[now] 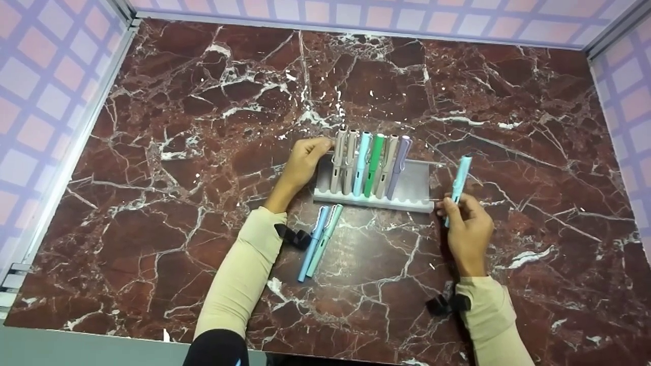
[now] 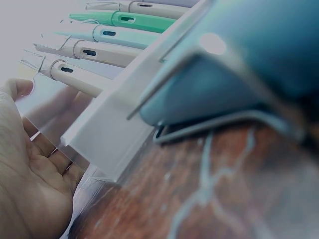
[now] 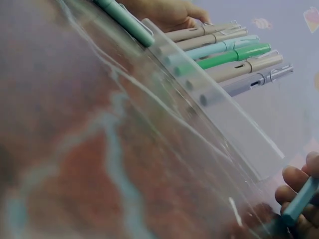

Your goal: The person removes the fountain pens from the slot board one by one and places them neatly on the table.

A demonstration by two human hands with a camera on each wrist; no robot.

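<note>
A clear pen stand (image 1: pixel 416 184) holds a leaning row of pens: taupe ones (image 1: pixel 350 161), a light blue one (image 1: pixel 361 170), a green one (image 1: pixel 375 165) and a purple one (image 1: pixel 399 168) furthest right. My left hand (image 1: pixel 302 163) grips the stand's left edge, thumb in front and fingers behind the clear panel (image 2: pixel 79 142). Just off the stand's right end, my right hand (image 1: pixel 469 231) pinches a light blue pen (image 1: pixel 461 175) held upright, cap end up. Its lower end (image 3: pixel 301 201) shows among the fingers in the right wrist view.
A blue pen (image 1: pixel 313 246) and a mint green pen (image 1: pixel 325 241) lie side by side on the marbled table (image 1: pixel 203 284), in front of the stand and near the left wrist strap. Checked panels (image 1: pixel 407 15) border the table at the back and sides.
</note>
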